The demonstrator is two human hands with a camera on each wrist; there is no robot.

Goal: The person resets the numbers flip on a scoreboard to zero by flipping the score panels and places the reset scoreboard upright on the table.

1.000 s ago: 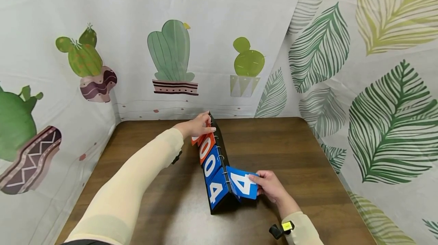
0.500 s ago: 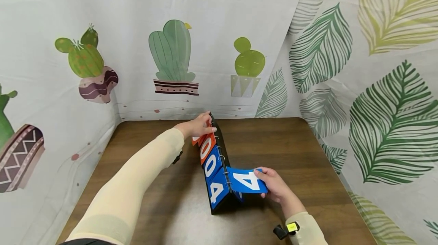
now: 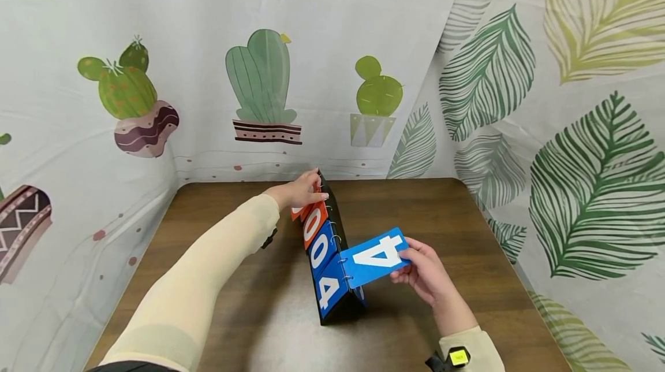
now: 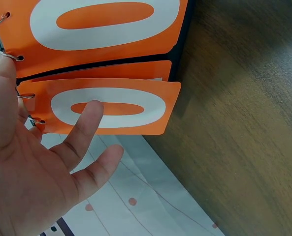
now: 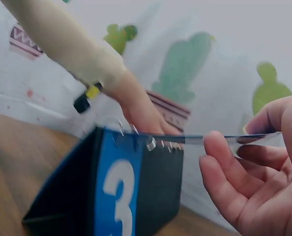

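Observation:
A black tent-shaped flip scoreboard (image 3: pixel 336 219) stands on the table, with ringed number cards along its ridge. Its left face shows orange zero cards (image 3: pixel 313 224), a blue zero card (image 3: pixel 321 250) and a blue 4 card (image 3: pixel 328 292). At the far end my left hand (image 3: pixel 298 189) grips the ridge; in the left wrist view two fingers extend over an orange zero card (image 4: pixel 155 110). My right hand (image 3: pixel 428 274) pinches the outer edge of another blue 4 card (image 3: pixel 371 259), raised roughly level on its rings. Below it, a blue 3 card (image 5: pixel 118 196) shows in the right wrist view.
The brown wooden table (image 3: pixel 249 314) carries the scoreboard near its middle. White cloth (image 3: pixel 327 14) printed with cacti hangs behind and to the left, and a leaf-printed cloth (image 3: pixel 587 187) hangs on the right. Black straps sit around both wrists.
My right hand has lifted the blue 4 card and moved slightly right, swinging it from a downward slant up to about level. The left hand keeps its place on the scoreboard.

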